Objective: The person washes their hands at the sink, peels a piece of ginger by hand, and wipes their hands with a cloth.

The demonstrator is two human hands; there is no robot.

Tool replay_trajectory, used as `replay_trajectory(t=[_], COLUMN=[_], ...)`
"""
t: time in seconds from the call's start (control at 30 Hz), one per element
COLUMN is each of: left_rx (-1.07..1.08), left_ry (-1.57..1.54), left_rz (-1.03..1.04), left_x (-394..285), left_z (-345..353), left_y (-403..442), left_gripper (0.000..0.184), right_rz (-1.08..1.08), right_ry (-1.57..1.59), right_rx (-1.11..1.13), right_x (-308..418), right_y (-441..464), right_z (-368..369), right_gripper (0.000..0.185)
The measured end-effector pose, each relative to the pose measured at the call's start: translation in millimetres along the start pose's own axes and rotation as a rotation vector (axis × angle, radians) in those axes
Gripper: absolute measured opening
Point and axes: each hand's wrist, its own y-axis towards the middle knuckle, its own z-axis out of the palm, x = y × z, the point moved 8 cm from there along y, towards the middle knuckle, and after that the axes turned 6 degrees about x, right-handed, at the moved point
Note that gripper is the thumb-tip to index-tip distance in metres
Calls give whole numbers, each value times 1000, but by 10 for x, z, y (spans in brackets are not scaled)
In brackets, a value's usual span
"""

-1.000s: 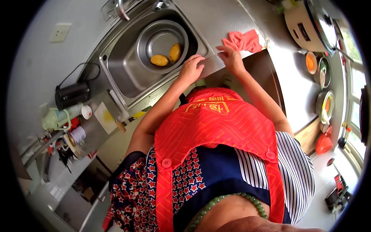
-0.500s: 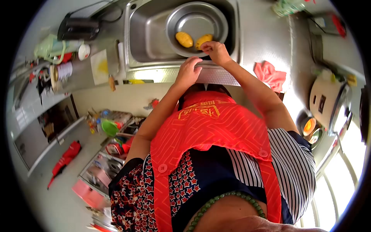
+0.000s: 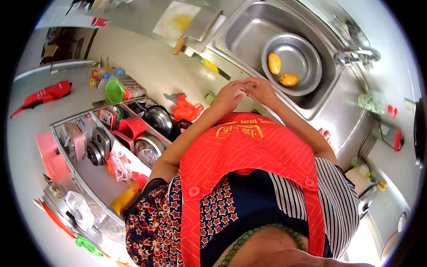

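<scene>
My left hand (image 3: 227,96) and my right hand (image 3: 261,91) meet in front of the red apron (image 3: 249,151), near the sink's front edge. Their fingertips are close together or touching, with the fingers curled. Whether anything small is between them cannot be made out. Beyond my right hand, a round metal basin (image 3: 304,55) stands in the steel sink (image 3: 240,33). Two peeled yellow pieces, one (image 3: 274,63) at the basin's left side and one (image 3: 289,80) at its lower side, lie inside it.
A knife (image 3: 211,66) lies along the counter edge left of the sink, near a stained white sheet (image 3: 177,20). The faucet (image 3: 358,55) is at the sink's right. A rack (image 3: 95,178) with pans and bags stands at the lower left. A red cloth (image 3: 326,135) shows beside my right arm.
The view has swung toward the left, bringing the rack into sight. My right hand has come away from above the basin to meet my left hand.
</scene>
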Motion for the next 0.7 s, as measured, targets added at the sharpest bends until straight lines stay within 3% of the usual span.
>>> replay_trajectory(t=[0.17, 0.3, 0.33, 0.37, 0.43, 0.53, 0.6, 0.7], left_rx=[5, 76, 114, 200, 243, 108, -99, -388], left_ry=[116, 73, 65, 42, 8, -145, -212, -318], left_rz=[-9, -152, -208, -272, -412, -506, -560, -636], left_x=[129, 549, 598, 341, 534, 780, 506, 633], left_z=[-12, -552, -646, -301, -417, -799, -756, -890], left_y=[-308, -454, -534, -837, -990, -1279, -1724, -2152], left_gripper=[28, 26, 24, 22, 20, 21, 21, 20], right_rz=[-141, 30, 63, 124, 131, 17, 51, 35], right_ry=[-305, -47, 22, 131, 167, -20, -17, -121], right_rx=[272, 714, 760, 791, 903, 1111, 1214, 1369], right_x=[85, 282, 330, 133, 353, 661, 685, 851], right_y=[-80, 314, 370, -146, 2, 380, 48, 339], right_z=[397, 867, 959, 1007, 1118, 1368, 1485, 1727], right_gripper=[29, 37, 38, 39, 41, 34, 34, 32])
